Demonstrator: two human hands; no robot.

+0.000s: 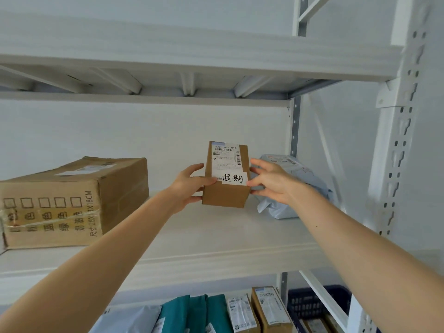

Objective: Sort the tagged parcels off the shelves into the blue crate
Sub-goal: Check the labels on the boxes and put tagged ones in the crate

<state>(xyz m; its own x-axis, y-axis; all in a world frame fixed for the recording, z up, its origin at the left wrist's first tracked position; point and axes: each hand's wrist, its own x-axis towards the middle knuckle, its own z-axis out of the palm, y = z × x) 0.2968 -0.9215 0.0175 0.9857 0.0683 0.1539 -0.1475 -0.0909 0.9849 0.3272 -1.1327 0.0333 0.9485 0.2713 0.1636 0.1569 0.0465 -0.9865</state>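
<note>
A small brown cardboard parcel [225, 193] with a shipping label and a white handwritten tag stands upright near the middle of the white shelf [216, 239]. My left hand [189, 186] grips its left side, thumb on the front. My right hand [271, 181] touches its right side with fingers spread. Part of the blue crate [310, 306] shows at the lower right behind the shelf frame, with parcels inside it.
A large brown carton [72, 200] sits at the shelf's left. A pale grey mailer bag [300, 188] lies right of the small parcel, behind my right hand. The lower shelf holds teal and grey bags and small boxes [271, 308]. White uprights [394, 164] stand at the right.
</note>
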